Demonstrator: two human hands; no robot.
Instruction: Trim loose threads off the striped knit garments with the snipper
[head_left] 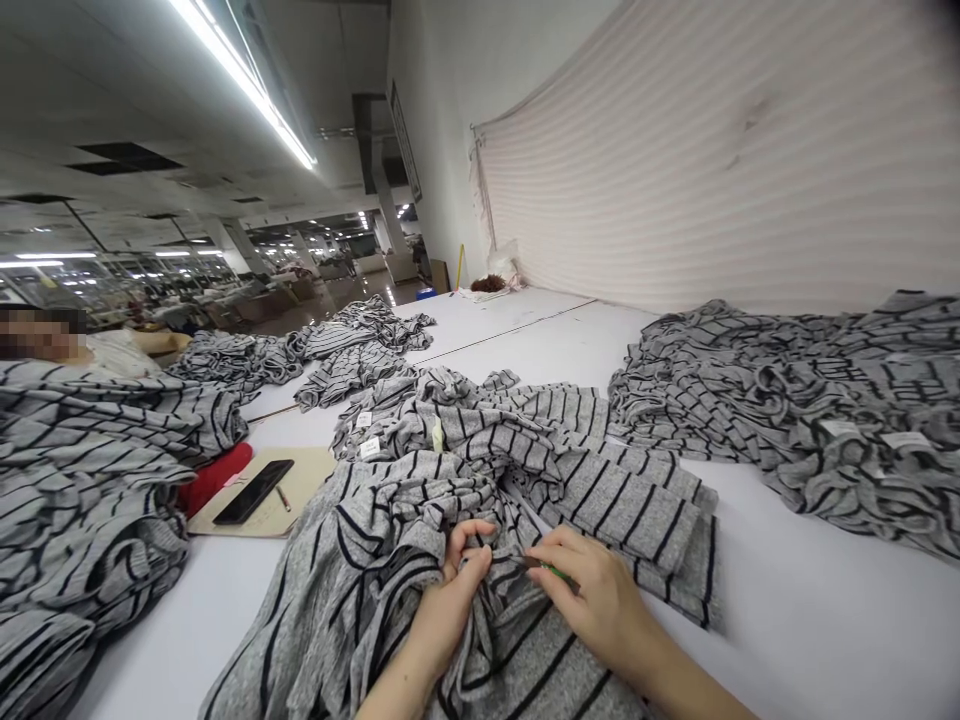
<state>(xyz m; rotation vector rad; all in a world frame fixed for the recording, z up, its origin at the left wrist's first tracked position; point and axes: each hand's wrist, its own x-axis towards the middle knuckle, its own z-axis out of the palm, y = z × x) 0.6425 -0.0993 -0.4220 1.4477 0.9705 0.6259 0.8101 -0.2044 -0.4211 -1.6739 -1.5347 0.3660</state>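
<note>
A grey knit garment with dark stripes (330, 560) lies bunched in front of me on the white table. My left hand (459, 575) is closed, its thumb and fingers pinching a fold of this garment. Just to the right, my right hand (589, 585) grips small green-handled thread snips (551, 570), their thin tip pointing left towards the pinched fold. The fingers cover most of the tool. More striped fabric (630, 500) lies flat beyond my right hand. White labels (370, 447) show on the pile behind the garment.
Striped garments are heaped at the right (750, 400), left (90, 480) and far left back (360, 330). A dark phone (255, 491) and a short pencil (283, 498) lie on a beige pad (311, 465), beside red cloth (217, 475). A person (124, 352) is behind the left heap.
</note>
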